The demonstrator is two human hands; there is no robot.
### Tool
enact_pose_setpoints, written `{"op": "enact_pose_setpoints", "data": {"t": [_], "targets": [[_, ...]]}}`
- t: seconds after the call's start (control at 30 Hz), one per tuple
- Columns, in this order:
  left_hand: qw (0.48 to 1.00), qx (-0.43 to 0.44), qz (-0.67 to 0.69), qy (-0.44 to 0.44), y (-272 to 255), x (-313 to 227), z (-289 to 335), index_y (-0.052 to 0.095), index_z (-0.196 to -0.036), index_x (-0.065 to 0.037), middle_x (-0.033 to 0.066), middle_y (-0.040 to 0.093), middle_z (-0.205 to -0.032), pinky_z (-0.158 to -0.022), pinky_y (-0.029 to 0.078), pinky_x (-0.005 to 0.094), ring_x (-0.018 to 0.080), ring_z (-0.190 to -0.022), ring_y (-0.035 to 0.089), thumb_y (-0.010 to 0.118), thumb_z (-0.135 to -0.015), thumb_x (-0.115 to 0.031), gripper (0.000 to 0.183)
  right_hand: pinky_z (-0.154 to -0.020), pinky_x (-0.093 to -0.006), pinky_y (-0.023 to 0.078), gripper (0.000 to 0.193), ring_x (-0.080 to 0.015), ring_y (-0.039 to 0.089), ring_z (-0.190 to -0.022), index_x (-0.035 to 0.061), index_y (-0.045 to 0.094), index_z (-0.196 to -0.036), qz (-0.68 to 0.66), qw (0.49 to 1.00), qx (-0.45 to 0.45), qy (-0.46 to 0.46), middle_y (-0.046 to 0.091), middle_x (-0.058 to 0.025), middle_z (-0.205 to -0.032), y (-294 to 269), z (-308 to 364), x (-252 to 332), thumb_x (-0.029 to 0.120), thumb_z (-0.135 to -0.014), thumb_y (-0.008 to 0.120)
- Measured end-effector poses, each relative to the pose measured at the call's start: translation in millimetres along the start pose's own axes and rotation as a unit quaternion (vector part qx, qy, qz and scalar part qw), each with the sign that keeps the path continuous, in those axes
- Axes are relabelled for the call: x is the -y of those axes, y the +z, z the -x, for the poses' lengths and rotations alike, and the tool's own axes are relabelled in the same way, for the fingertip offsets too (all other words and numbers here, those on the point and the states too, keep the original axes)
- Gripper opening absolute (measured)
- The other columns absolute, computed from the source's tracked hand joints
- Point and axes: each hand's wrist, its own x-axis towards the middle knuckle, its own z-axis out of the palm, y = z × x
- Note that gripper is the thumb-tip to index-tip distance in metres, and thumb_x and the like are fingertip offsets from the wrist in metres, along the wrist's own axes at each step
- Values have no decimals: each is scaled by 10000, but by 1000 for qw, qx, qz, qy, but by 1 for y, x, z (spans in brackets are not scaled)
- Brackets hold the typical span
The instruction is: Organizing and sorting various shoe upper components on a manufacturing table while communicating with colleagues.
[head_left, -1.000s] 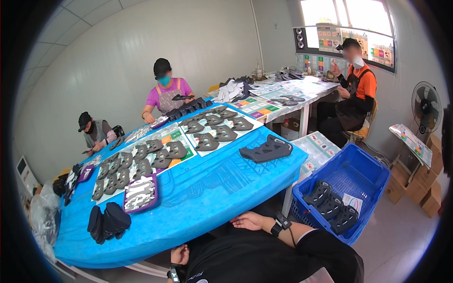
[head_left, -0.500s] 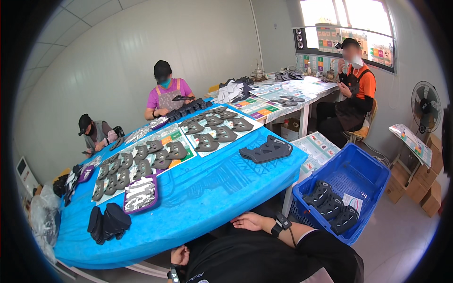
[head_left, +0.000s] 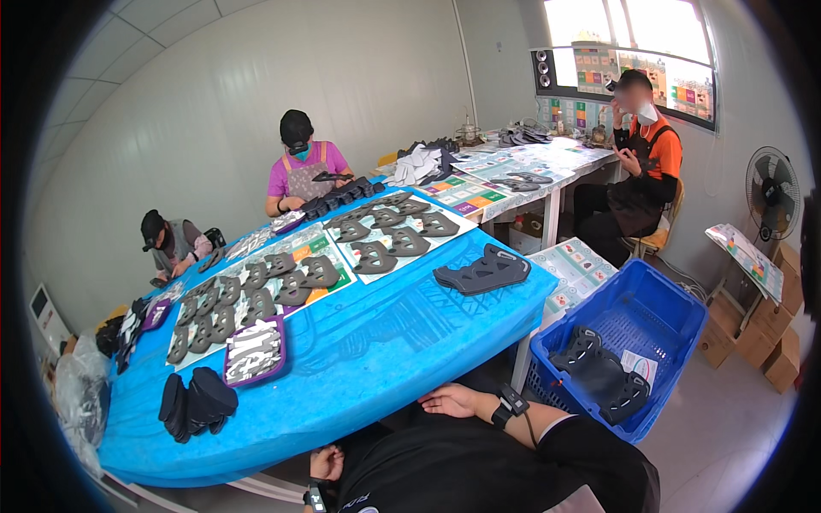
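Orange-shirted co-worker's [head_left: 665, 152] raised hand [head_left: 617, 114] has moved, far beyond the right hand [head_left: 450, 399], its fingers loosely apart at the table's [head_left: 376, 363] edge; dark pad [head_left: 483, 274] ahead of it. Left hand [head_left: 326, 462] curls, how tightly I cannot tell.

Three purple trays [head_left: 284, 342], one crate [head_left: 637, 312]

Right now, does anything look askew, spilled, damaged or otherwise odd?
Yes: in the blue crate, the middle black part shows as a blurred smudge, while the black parts on either side look sharper; that may be an image flaw rather than damage. I see no spill on the blue-covered table.
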Motion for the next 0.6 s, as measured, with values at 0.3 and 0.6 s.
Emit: {"op": "enact_pose_setpoints", "data": {"t": [0.3,0.6], "targets": [[1000,-16,14,-3,6,-1,2,504,-819,-26,58,496,-677,-487,352,231,156,-581,458,486,-669,93,193,-812,-336,413,190,-201,512,-875,-4,498,-984,1,1000,-2,1,543,-114,-951,0,0,0,59,-810,454],[1000,1,10,-9,-3,0,-1,489,-856,-39,66,489,-736,-504,356,229,153,-602,438,452,-658,85,237,-812,-334,413,190,-198,512,-873,-3,498,-984,4,1000,-6,3,543,-113,-951,0,0,0,59,-808,459]]}}
